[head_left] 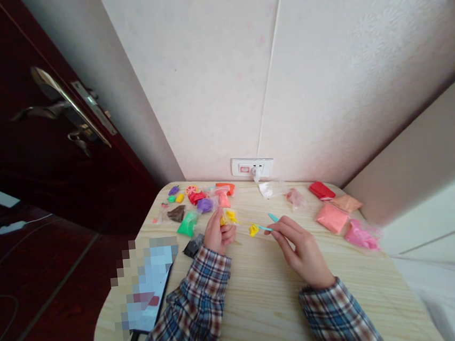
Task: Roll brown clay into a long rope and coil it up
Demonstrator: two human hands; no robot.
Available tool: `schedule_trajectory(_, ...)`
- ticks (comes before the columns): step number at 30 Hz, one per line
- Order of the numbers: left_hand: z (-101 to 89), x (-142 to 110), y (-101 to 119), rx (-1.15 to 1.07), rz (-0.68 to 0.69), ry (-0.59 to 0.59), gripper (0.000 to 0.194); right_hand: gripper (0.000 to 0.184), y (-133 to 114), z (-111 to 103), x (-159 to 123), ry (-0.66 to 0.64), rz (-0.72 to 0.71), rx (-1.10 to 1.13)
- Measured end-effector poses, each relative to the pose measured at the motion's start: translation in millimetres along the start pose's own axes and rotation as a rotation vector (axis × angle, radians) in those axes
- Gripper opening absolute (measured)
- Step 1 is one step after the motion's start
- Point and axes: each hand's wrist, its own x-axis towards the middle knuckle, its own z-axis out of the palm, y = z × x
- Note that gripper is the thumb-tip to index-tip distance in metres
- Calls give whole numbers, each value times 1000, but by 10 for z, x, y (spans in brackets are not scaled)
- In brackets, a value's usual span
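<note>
Clock directions taken from the yellow clump (253,230); it is carried on the end of a thin blue tool (265,228), mid-surface (264,301); whether surface contact is made cannot be told. The tool is pinched by thumb and fingers of the right hand (304,251), at four o'clock, grip narrow; a yellow bag (229,218) is held closely by the left hand (217,237), at nine o'clock.

Clump judged light, soft, probably tacky, easily dented; best carried on the tool, or taken lightly at its sides; tool judged light and fairly stiff, best pinched mid-shaft.

Containers: clear bags mostly, judged limp, best taken by loose edges; yellow material is seen in the held bag; green bag (186,225) and black bag (194,246) placed near nine; brown bag (177,213) between nine and ten; purple bag (204,205) at ten; white bag (266,190) at one; pale pink bag (295,198) at two; coral bag (332,218) and bright pink bag (361,235) at three, both visibly filled.
</note>
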Motion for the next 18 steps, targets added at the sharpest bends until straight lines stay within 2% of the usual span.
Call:
schedule_trajectory(9,-12,5,50,-105,-50,-5,36,23,-8,-68,-24,226,72,35)
schedule_trajectory(15,-8,6,8,-72,-54,24,33,25,35,-18,0,97,53,-35)
schedule_trajectory(18,0,3,-2,-57,-55,35,25,27,83,44,23,49,70,-91)
